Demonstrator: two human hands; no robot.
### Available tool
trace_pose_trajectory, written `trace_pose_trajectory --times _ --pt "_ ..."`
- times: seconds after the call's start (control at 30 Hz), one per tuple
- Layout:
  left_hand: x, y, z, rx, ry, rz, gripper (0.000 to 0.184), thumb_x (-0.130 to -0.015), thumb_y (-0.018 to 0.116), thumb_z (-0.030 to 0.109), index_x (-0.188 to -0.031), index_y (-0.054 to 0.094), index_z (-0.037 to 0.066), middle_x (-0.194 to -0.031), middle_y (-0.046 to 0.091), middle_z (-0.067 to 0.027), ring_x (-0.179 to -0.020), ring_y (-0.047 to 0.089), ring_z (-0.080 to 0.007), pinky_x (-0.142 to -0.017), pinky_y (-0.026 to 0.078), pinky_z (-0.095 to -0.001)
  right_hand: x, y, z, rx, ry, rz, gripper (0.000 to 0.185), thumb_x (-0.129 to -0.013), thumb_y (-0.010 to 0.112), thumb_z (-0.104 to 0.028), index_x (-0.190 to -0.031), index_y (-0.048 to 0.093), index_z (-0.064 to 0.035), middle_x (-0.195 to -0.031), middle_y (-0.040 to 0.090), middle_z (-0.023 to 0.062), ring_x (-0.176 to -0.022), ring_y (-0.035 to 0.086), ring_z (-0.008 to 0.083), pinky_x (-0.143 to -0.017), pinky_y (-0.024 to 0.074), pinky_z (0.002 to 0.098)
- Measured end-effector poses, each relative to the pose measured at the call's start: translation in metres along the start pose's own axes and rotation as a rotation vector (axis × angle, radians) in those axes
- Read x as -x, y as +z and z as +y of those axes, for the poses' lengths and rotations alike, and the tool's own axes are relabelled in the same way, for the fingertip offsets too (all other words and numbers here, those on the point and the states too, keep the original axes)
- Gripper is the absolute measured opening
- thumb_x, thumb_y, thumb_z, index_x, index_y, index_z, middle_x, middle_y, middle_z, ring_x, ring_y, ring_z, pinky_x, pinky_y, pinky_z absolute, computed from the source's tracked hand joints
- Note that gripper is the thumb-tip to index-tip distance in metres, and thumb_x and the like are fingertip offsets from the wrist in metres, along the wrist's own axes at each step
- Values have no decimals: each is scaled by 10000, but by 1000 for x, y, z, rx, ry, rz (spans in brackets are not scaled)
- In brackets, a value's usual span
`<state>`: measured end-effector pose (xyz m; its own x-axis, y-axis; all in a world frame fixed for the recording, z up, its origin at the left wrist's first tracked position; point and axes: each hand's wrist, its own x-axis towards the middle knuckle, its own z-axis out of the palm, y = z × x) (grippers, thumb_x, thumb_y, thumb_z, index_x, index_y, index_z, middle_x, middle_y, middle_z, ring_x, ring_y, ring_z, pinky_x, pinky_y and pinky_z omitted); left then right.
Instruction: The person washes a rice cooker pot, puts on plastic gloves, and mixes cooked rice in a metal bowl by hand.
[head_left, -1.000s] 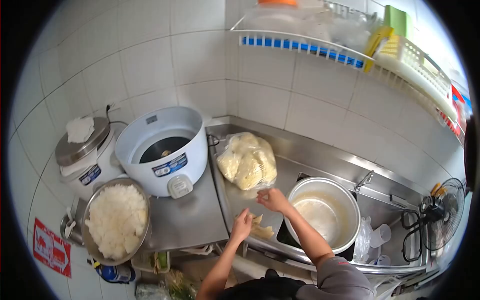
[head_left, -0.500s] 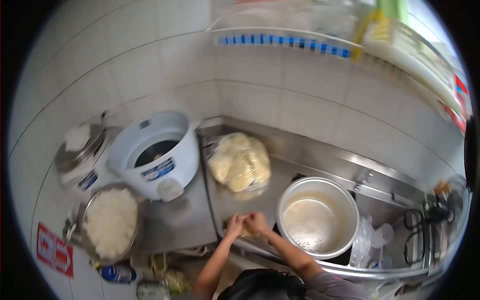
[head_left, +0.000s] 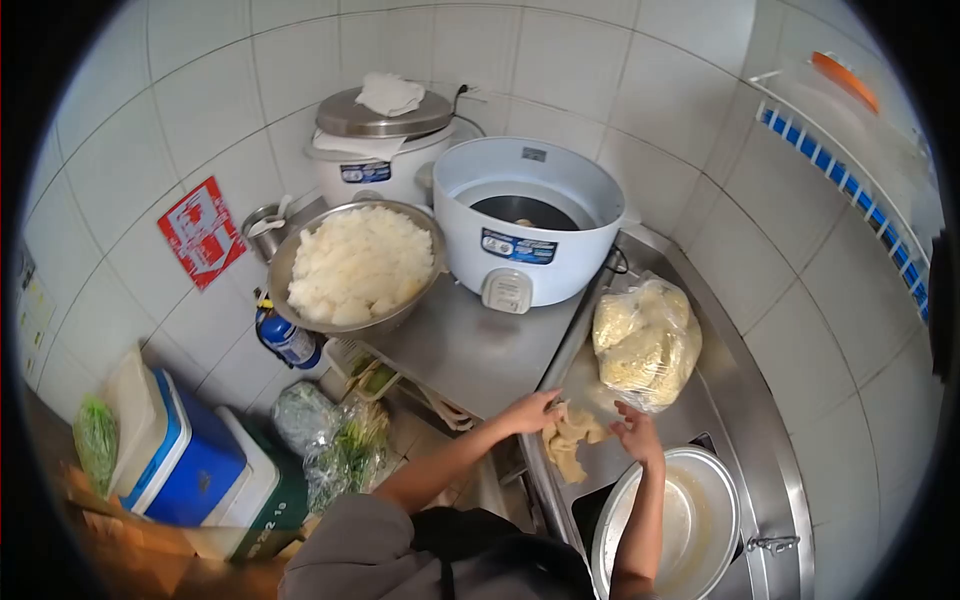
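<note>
A crumpled tan cloth lies on the steel counter near its front edge. My left hand is at the cloth's left side, fingers stretched towards it; whether they touch it is hard to see. To the right of the cloth, my right hand is open, its fingers apart. Just beyond that hand sits a clear plastic bag of yellowish food. Under my right forearm stands a large metal pot, with a whitish residue inside.
Left of the counter stand a pale blue rice cooker, a steel bowl heaped with white rice, and a lidded cooker. A fire extinguisher, bagged greens and cool boxes are lower left. A wire shelf hangs right.
My view has swung left, bringing in the floor items. My hands, earlier close together over the cloth, have moved apart, and the cloth now lies in plain sight between them.
</note>
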<state>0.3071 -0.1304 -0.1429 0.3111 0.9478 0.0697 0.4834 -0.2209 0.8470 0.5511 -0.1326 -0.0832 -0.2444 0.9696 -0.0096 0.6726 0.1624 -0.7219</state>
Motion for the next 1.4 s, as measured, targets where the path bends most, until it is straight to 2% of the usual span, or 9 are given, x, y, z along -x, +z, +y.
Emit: trace_pose_trajectory --times 0.13,0.2,0.33,0.5,0.7,0.87,1.13,1.27,1.4 --pt "26 -86 53 -12 -60 -173 476 -864 483 324 -1260 405 71 -1130 526 -217 -1039 515 -340 -888 392 -366 -32 16 -21 255 -151 132 414 -751 635 -195 -1112 550 -9 -1099 539 224 -1093 476 325 -919 363 357" --pt "39 -103 42 1 9 -200 470 -882 469 321 -1275 392 76 -1086 549 -211 -968 543 -292 -860 401 -345 -56 19 -72 -291 -197 161 361 -759 632 -165 -1086 569 -26 -1126 513 226 -1089 461 348 -918 358 368" --pt "64 -114 -14 141 139 -114 448 -908 440 324 -1289 390 92 -1020 580 -132 -888 517 -150 -836 402 -300 -126 9 -212 -79 -562 261 323 -765 623 -168 -1068 584 -62 -1157 503 201 -1075 474 339 -894 374 361" --pt "139 -155 -90 321 -161 20 382 -894 468 302 -1198 489 73 -1043 589 -105 -916 554 -167 -808 430 -287 -283 67 -382 86 -937 186 366 -770 588 -263 -1055 583 -35 -1105 522 229 -1009 502 375 -872 396 384" --pt "275 -201 -172 197 -626 348 374 -897 454 310 -1156 522 49 -1075 582 -134 -993 560 -221 -870 411 -303 -511 201 -527 89 -884 271 413 -760 586 -288 -1062 577 -7 -997 573 222 -912 560 353 -830 431 382" --pt "299 -203 -163 613 -811 524 490 -891 472 316 -1276 380 27 -1295 386 -177 -1188 375 -325 -961 362 -430 -566 258 -557 318 -543 541 444 -778 549 -323 -1049 548 28 -1022 567 230 -942 550 359 -829 425 410" --pt "204 -213 -158 636 -450 229 476 -865 493 287 -1250 402 22 -1260 431 -144 -1175 381 -307 -959 318 -441 -622 149 -591 -876 -599 448 345 -869 406 -241 -1022 492 57 -1001 551 202 -905 538 283 -755 430 366" --pt "160 -217 -119 620 -317 112 372 -864 488 165 -1199 451 8 -1200 486 -128 -1122 441 -249 -927 356 -371 -526 54 -612 -1101 -871 632 315 -873 403 -231 -995 480 49 -944 549 177 -850 522 238 -739 420 341" --pt "120 -234 -45 619 -128 72 290 -862 482 44 -1147 499 -7 -1140 541 -111 -1068 501 -191 -895 394 -301 -403 -44 -595 -769 -1096 963 333 -861 452 -270 -935 531 45 -839 588 140 -773 539 192 -710 425 307"
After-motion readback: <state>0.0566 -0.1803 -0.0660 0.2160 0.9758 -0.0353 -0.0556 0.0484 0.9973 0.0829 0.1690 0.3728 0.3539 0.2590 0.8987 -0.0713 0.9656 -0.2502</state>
